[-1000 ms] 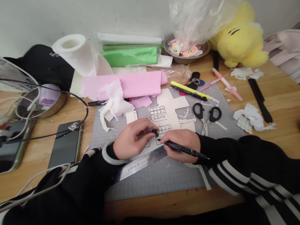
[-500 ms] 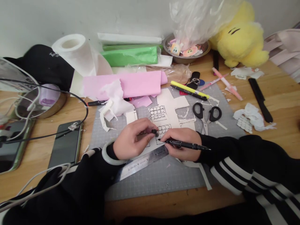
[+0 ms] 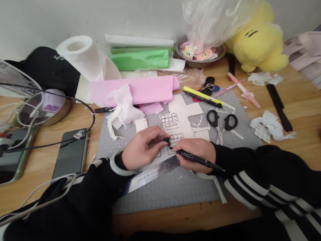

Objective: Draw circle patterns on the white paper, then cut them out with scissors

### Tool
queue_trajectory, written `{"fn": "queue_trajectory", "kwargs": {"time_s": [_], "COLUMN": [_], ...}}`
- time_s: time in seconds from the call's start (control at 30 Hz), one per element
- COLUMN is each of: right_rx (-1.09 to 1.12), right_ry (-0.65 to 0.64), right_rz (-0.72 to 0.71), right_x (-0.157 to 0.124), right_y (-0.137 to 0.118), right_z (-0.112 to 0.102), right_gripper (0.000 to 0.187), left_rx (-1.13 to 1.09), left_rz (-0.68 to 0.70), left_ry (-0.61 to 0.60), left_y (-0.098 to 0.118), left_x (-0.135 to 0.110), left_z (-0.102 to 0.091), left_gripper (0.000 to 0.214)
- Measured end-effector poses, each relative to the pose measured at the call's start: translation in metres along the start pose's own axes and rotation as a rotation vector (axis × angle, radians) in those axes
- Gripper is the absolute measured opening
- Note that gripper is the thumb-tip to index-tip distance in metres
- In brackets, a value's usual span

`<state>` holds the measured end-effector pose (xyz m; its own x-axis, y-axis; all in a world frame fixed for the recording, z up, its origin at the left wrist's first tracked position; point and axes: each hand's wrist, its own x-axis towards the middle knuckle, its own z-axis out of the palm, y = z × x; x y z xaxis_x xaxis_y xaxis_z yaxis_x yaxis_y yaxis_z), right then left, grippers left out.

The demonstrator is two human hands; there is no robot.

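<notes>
A black marker pen is gripped in my right hand, its tip pointing left, close to the drawn paper. Between the thumb and fingers of my left hand is a small black piece that looks like a pen cap. Beneath both hands lies a white paper cutout with rows of rounded shapes drawn in black boxes. A metal ruler slants below the hands on the grey cutting mat. Black-handled scissors rest to the right of the paper.
Pink folded paper, torn white paper and a yellow highlighter lie behind the hands. Further back stand a paper roll, a metal bowl and a yellow plush toy. Phones and cables are at left, a black comb at right.
The view has shifted very slightly. My right hand's pen tip has risen a little beside the black piece; both hands keep their hold.
</notes>
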<state>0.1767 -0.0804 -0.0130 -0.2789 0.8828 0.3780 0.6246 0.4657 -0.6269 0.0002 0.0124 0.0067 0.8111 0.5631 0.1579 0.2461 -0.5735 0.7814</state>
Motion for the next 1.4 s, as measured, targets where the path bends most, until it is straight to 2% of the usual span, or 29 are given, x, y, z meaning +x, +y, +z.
{"fn": "queue_trajectory", "kwargs": {"time_s": [0.3,0.43,0.57,0.7,0.83,0.93,1.4], "right_rx": [-0.055,-0.053,-0.017,0.011,0.047,0.074,0.162], "right_ry": [-0.093,-0.097,-0.092,-0.031,0.005,-0.018,-0.096], "right_rz": [-0.114,-0.135,-0.071,0.031,0.177,0.268,0.241], "right_x": [-0.003,-0.002,-0.003,-0.002,0.002,0.006,0.005], "right_y": [0.005,0.006,0.003,0.002,0.001,-0.001,-0.001], "right_z": [0.001,0.002,0.002,0.001,-0.003,-0.006,-0.01], "right_gripper": [0.021,0.02,0.018,0.016,0.015,0.014,0.011], "left_rx": [0.092,0.103,0.107,0.098,0.095,0.092,0.095], "left_rz": [0.112,0.12,0.101,0.094,0.095,0.092,0.084], "left_ry": [0.019,0.021,0.004,-0.014,-0.006,-0.011,-0.006], "left_y": [0.003,0.004,0.006,0.008,0.008,0.007,0.006], "left_x": [0.001,0.001,0.001,0.002,0.002,0.001,0.001], "left_z": [0.001,0.002,0.001,0.001,0.001,0.001,0.002], "left_gripper": [0.01,0.011,0.011,0.012,0.011,0.012,0.012]}}
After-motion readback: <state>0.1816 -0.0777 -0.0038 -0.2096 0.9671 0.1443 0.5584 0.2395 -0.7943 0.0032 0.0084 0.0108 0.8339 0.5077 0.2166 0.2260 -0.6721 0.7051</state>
